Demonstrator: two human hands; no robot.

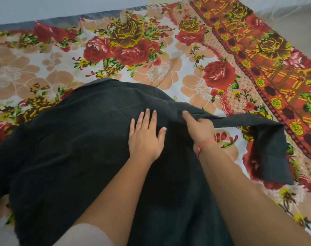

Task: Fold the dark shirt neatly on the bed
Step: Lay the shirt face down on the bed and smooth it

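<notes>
Shirt [76,157]: dark, spread flat on the bed, covering the lower and centre part of the view; its far edge curves across the middle of the sheet.
Sleeve [268,144]: runs out from the shirt body to the right, lifted off the sheet near the right hand, then drapes down with its end hanging toward the lower right.
Left hand [146,135]: lies palm down on the shirt body, near the centre.
Left fingers [147,118]: spread and extended, pressing flat on the cloth; they grip nothing.
Right hand [200,128]: just right of the left hand, at the point where the sleeve joins the body.
Right fingers [188,116]: index extended along the cloth, the others curled closed around a fold of the sleeve, holding it raised.
Thread [204,144]: red, tied around the right wrist.
Sheet [151,50]: floral print in red, yellow and peach, with a red patterned border on the right; it lies under the whole shirt.
Bed [115,15]: its far edge shows as a grey strip along the top left.
Obstruction: both forearms cross the near part of the shirt and hide the cloth beneath them; the sheet beyond the shirt carries no other item.
</notes>
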